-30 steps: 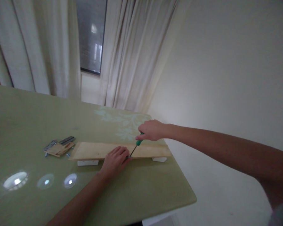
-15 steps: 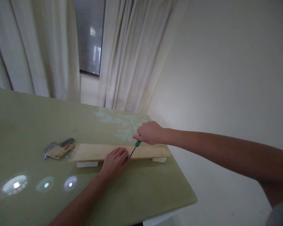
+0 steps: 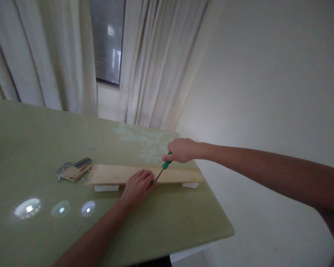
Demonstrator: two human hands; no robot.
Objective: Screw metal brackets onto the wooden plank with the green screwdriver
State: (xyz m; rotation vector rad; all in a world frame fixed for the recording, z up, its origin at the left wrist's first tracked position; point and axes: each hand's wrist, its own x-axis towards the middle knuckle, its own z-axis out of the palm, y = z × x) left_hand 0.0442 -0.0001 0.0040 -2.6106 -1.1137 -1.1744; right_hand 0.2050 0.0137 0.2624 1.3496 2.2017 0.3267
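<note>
A long pale wooden board lies across two white blocks, of which the left block and the right block show below its front edge. My left hand grips that edge near the middle, fingers on top and thumb in front. By its fingertips is a small metal piece, mostly covered. My right hand is closed around the green handle of a screwdriver. The tool slants down to the left, its tip at the metal piece beside my left fingers.
Left of the board, a small wooden piece lies with dark metal strips and a few screws. Everything rests on a green table whose right edge runs just past the board. Curtains and a wall stand behind.
My right hand has turned and lifted slightly on the screwdriver, so more of the green handle shows. My left hand keeps its place on the board. The whole view has shifted a little.
</note>
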